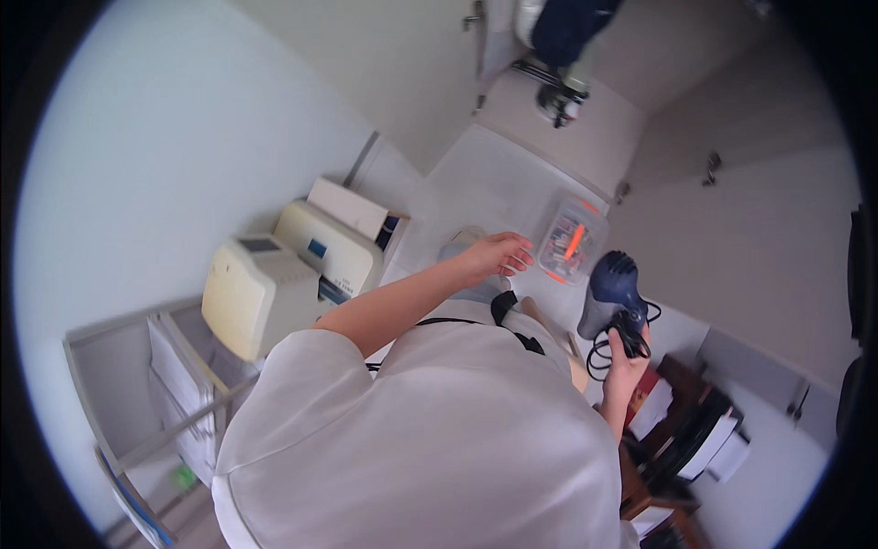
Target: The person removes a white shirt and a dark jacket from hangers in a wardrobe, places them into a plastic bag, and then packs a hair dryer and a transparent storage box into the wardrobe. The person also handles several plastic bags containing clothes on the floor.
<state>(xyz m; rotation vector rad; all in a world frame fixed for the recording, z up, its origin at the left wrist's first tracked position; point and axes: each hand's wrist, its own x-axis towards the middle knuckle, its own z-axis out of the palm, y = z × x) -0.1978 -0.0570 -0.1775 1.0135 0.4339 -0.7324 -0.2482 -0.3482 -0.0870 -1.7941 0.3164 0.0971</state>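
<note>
My right hand point(624, 370) grips a dark blue hair dryer point(612, 278) by its handle, together with a looped black power cord point(598, 357). The dryer's rounded end points away from me, and loops of cord hang beside my fingers. Held out before my body, my left hand point(499, 255) is free, its fingers loosely bent and apart. Beyond its fingertips, on the pale floor, is a clear plastic storage box point(564, 240) with orange latches and an orange handle. Small mixed items show through its lid, too blurred to name.
An open cabinet point(562, 147) ahead holds a dark blue item point(569, 34) and black equipment. Its doors point(370, 62) point(741, 226) swing out on both sides. Two cream machines point(264, 298) point(336, 247) stand at left, near a metal-framed rack point(116, 405). Papers point(713, 446) lie at lower right.
</note>
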